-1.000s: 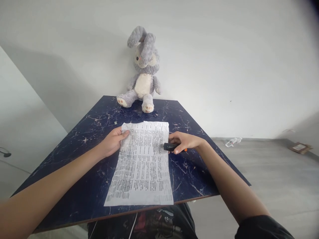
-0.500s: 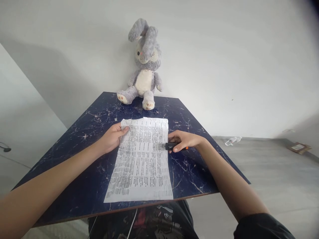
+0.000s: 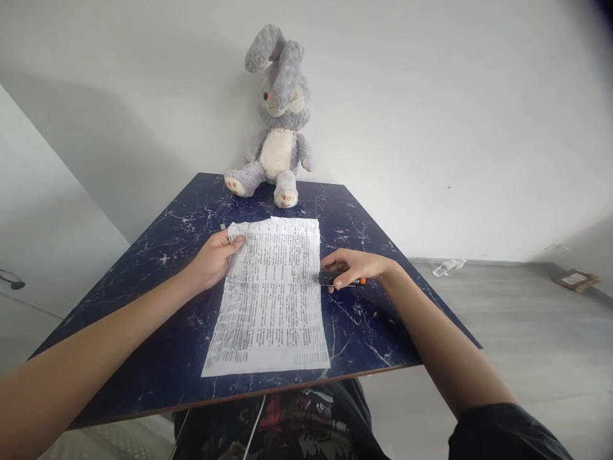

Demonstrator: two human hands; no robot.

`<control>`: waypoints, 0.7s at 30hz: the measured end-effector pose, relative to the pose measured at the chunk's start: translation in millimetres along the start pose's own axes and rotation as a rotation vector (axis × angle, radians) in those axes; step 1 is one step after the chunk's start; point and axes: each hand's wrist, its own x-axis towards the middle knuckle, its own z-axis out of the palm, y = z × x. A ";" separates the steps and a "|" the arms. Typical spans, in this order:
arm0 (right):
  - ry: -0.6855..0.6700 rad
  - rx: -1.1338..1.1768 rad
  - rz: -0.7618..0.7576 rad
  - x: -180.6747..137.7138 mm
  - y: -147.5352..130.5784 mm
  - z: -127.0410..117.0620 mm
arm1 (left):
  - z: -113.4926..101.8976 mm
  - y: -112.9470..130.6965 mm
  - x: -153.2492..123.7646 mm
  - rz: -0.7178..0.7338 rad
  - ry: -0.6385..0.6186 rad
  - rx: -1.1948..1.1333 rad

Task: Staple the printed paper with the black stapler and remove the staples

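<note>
A crumpled printed paper sheet (image 3: 271, 300) lies lengthwise on the dark blue marbled table (image 3: 163, 281). My left hand (image 3: 213, 262) pinches the sheet's upper left edge, thumb on top. My right hand (image 3: 354, 267) rests at the sheet's right edge, fingers closed around a black marker with an orange end (image 3: 341, 279), which lies nearly flat and points toward the paper.
A grey and cream plush rabbit (image 3: 278, 121) sits at the table's far edge against the white wall. On the floor to the right lie a plastic bottle (image 3: 447, 266) and a flat cardboard box (image 3: 575, 279). The table's near edge is over my lap.
The camera tilted down a little, so everything sits higher in view. My right hand with the marker slid slightly right, off the paper's edge. My left hand keeps its hold.
</note>
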 end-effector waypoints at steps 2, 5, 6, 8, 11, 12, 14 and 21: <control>0.005 -0.019 -0.001 0.1 -0.6 0.2 | -1.0 -0.5 -0.1 0.007 0.006 0.005; -0.002 -0.037 -0.002 0.9 -1.5 1.1 | -3.1 -1.6 -0.1 0.015 0.013 0.012; -0.011 -0.038 0.000 1.3 -1.6 1.7 | -3.6 -1.9 0.0 0.022 0.016 0.014; -0.035 -0.039 0.004 2.3 -1.2 3.0 | -4.0 -2.1 0.1 0.036 0.025 0.020; -0.067 -0.048 0.005 3.2 0.2 4.3 | -3.2 -1.7 0.4 0.059 0.044 0.031; -0.071 -0.053 0.006 3.2 0.6 4.5 | -2.8 -1.5 0.6 0.070 0.052 0.032; -0.072 -0.057 0.012 2.9 1.1 4.7 | -2.0 -1.2 1.1 0.091 0.066 0.029; -0.087 -0.021 0.034 2.8 0.7 5.9 | -0.9 -0.4 0.4 0.108 0.087 0.031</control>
